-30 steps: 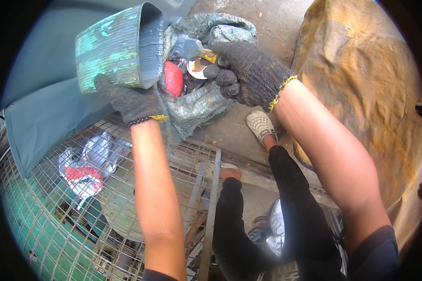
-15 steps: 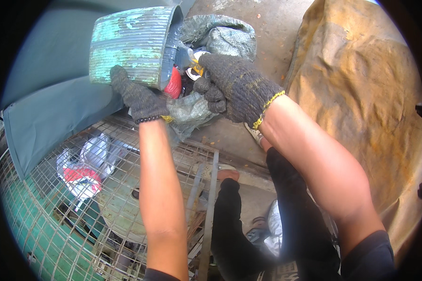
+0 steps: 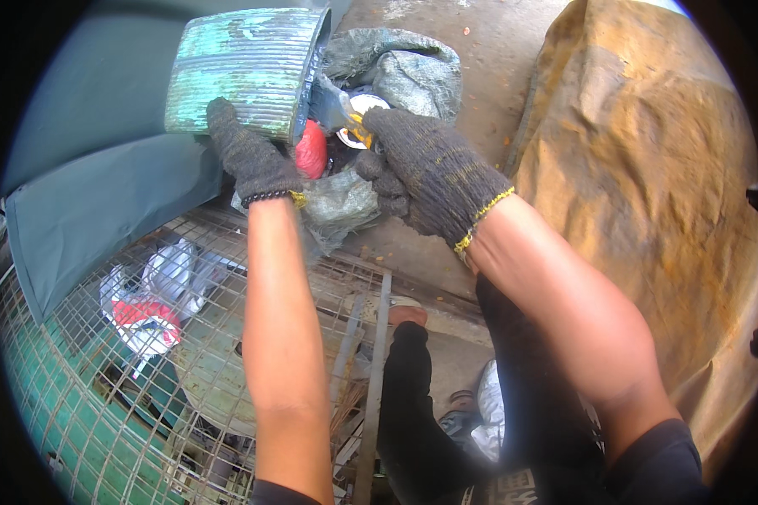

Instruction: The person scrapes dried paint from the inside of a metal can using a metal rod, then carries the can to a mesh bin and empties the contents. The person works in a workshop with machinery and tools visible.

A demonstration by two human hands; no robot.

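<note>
A ribbed bin (image 3: 236, 74) with flaking turquoise paint lies tipped on its side, its mouth turned right toward a grey woven sack (image 3: 419, 82). My left hand (image 3: 251, 160), in a dark knit glove, supports the bin from below, its thumb along the ribbed side. My right hand (image 3: 429, 164), gloved the same way, is curled closed at the sack's near edge; part of its grip is hidden. Between bin and sack show a red plastic bag (image 3: 311, 151), a white round piece (image 3: 367, 104) and a yellow scrap (image 3: 360, 131).
Below my left arm spreads a wire mesh panel (image 3: 84, 379), with white and red plastic bags (image 3: 147, 320) in its area. A brown stained tarpaulin (image 3: 623, 168) covers something bulky at right. Grey-blue sheeting (image 3: 101, 210) hangs at left. My legs stand near the mesh edge.
The bin has shifted slightly right and tilted a little, my left hand rising with it. My right hand has moved only slightly, staying at the sack.
</note>
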